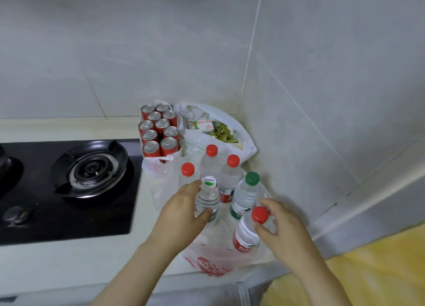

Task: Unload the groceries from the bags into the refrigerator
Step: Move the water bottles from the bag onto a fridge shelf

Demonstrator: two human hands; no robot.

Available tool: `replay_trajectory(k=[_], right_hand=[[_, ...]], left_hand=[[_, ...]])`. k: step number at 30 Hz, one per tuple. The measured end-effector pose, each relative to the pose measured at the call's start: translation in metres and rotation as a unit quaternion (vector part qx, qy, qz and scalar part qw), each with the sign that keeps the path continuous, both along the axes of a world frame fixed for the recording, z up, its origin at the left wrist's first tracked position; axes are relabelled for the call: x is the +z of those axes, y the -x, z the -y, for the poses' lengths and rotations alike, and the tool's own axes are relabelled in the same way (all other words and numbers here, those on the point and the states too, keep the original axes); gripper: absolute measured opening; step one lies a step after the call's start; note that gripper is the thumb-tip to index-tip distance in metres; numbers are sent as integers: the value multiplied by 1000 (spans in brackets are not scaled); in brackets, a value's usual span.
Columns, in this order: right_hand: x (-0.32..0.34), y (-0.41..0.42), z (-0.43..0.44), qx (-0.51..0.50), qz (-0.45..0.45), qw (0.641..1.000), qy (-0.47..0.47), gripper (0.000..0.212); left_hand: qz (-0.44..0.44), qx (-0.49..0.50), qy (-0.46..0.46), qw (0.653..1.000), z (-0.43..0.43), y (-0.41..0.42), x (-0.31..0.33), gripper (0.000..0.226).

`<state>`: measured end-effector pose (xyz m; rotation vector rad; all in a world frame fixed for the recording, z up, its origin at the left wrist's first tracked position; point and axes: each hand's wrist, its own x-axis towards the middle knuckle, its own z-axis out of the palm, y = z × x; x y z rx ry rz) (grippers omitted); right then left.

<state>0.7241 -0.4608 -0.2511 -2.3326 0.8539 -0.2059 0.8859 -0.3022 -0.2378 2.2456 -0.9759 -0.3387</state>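
As the left hand (pixel 184 210) curled its fingers round a white-capped bottle (pixel 207 197), the right hand (pixel 284 230) gripped a red-capped bottle (pixel 247 233) just under its cap. Both bottles stood in the red-printed bag (pixel 213 262) on the counter (pixel 69 259). The task looked barely started, with the fridge out of view and nothing seen stowed. Left to move were three other red-capped bottles (pixel 233 160), a green-capped bottle (pixel 246 195), the cans (pixel 158 131) in a second bag, and a carton (pixel 203 124) with gold-wrapped items in a third bag (pixel 246 145). A gas hob (pixel 92 168) sat to the left. Neighbouring bottles crowded both grips and could tip.
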Motion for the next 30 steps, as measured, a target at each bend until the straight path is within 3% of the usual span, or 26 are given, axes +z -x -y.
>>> replay_trajectory(k=[15,24,30], right_hand=[[-33,-8,-9,-95,53,984,-139,32],[-39,-17,-14,-119,82,973,-181,23],[-47,-17,-15,-124,105,963,-213,27]], left_hand=[[-48,16,35,998,23,-15,-41,57],[0,29,37,999,37,-12,-64,64],[-62,22,33,997,42,-11,-75,51]])
